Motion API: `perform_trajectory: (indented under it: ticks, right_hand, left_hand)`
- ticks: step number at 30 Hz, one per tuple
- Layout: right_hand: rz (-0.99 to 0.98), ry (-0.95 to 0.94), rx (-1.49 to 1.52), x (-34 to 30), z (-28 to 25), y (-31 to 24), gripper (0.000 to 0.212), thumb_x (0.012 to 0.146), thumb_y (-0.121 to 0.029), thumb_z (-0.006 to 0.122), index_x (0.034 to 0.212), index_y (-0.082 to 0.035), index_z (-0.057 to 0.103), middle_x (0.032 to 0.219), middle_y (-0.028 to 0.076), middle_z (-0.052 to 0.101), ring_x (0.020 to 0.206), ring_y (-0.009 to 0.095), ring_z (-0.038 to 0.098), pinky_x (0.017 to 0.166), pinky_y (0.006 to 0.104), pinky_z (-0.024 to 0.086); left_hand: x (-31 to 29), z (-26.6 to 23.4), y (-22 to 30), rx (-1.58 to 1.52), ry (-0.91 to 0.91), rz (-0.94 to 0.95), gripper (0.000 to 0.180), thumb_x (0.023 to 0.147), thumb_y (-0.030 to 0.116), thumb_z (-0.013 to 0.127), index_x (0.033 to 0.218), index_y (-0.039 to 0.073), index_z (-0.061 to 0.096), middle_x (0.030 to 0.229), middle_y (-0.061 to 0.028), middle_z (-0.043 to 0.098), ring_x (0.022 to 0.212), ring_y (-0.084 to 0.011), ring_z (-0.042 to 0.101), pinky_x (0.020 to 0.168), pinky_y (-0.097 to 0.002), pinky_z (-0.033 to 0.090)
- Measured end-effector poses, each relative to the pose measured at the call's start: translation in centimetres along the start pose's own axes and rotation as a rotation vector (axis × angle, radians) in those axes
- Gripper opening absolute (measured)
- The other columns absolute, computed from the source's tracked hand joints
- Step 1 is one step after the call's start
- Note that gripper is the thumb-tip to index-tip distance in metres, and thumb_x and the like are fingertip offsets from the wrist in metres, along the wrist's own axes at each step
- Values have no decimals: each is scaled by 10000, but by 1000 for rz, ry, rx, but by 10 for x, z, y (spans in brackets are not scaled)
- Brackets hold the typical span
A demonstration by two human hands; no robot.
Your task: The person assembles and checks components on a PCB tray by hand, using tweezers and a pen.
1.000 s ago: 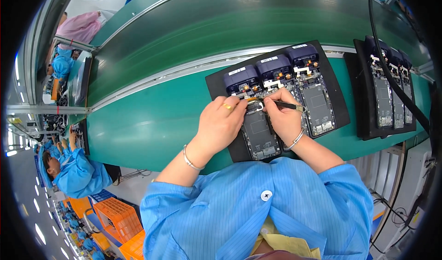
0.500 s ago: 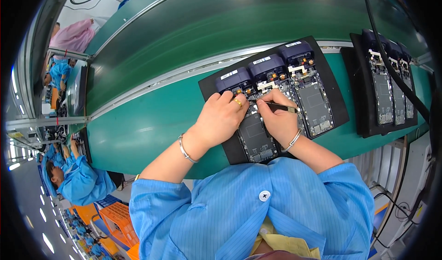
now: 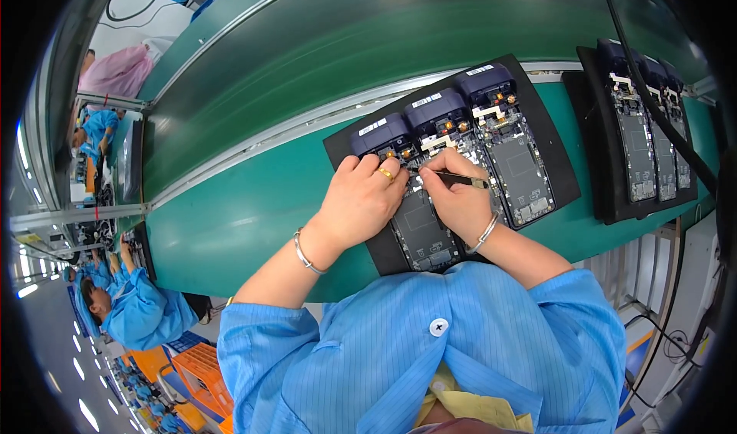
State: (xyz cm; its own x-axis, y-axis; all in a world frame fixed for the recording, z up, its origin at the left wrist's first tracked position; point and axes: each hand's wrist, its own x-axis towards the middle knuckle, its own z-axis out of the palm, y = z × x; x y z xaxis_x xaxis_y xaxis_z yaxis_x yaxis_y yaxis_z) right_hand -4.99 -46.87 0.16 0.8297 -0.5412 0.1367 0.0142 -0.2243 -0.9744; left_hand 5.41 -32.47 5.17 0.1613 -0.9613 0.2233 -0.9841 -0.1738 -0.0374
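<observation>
Head view, from the left: a co-worker in a blue smock [image 3: 150, 311] sits at the far side, near an orange plastic crate with slotted walls [image 3: 201, 376]. Next comes the smooth green table [image 3: 253, 234], edged along its back by a pale metal rail [image 3: 292, 136]. A plain silver bangle [image 3: 305, 257] circles my left wrist. My left grip [image 3: 361, 200] is curled, a gold ring [image 3: 385, 173] on one finger, its fingertips bent down at the upper part of the leftmost open device, a dark slab with a bulky navy end and bare circuitry [image 3: 421, 223]; I cannot tell whether they pinch anything. My right grip [image 3: 458, 200] is closed, thumb against fingers, on slim dark tweezers [image 3: 466, 179], whose tip points at that same device, close to my left fingertips. Beneath my right grip lies the middle device, partly covered, its navy end [image 3: 436, 111] showing; beside it, the right-hand device [image 3: 518, 165] lies uncovered. All three rest on a flat black tray [image 3: 562, 169], set aslant. Farther right, a second black tray [image 3: 587, 127] carries three similar devices [image 3: 636, 154], with a thick black cable [image 3: 654, 114] crossing in front.
</observation>
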Motion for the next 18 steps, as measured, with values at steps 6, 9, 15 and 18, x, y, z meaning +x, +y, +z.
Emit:
perform_trajectory:
  ticks: [6,9,15,18]
  right_hand:
    - [39,-22,25,-1,-2,0,115,814,-55,668,780,-25,562,695,98,605,616,216,591,560,319,447]
    - [61,-24,53,0,-2,-2,111,814,-50,663,782,-23,560,697,95,607,620,207,593,566,317,449]
    - [43,-28,63,1,-1,-1,111,816,-44,658,779,-19,556,700,91,611,618,200,595,561,311,451]
    - [-29,-9,27,1,-2,-2,115,818,-45,656,775,-18,554,700,92,610,618,197,595,560,308,452]
  left_hand:
    - [1,2,-1,32,14,12,162,787,206,671,902,93,677,818,6,503,753,-160,493,642,-318,367]
    - [0,1,-1,18,-7,1,217,764,207,704,953,104,684,889,1,530,781,-167,502,672,-327,378]
    - [-2,1,-4,-2,0,14,283,737,201,736,1004,116,696,952,0,550,815,-171,504,717,-340,381]
    - [1,-1,-5,-3,-17,21,269,741,199,732,997,121,696,929,6,544,801,-171,495,712,-340,374]
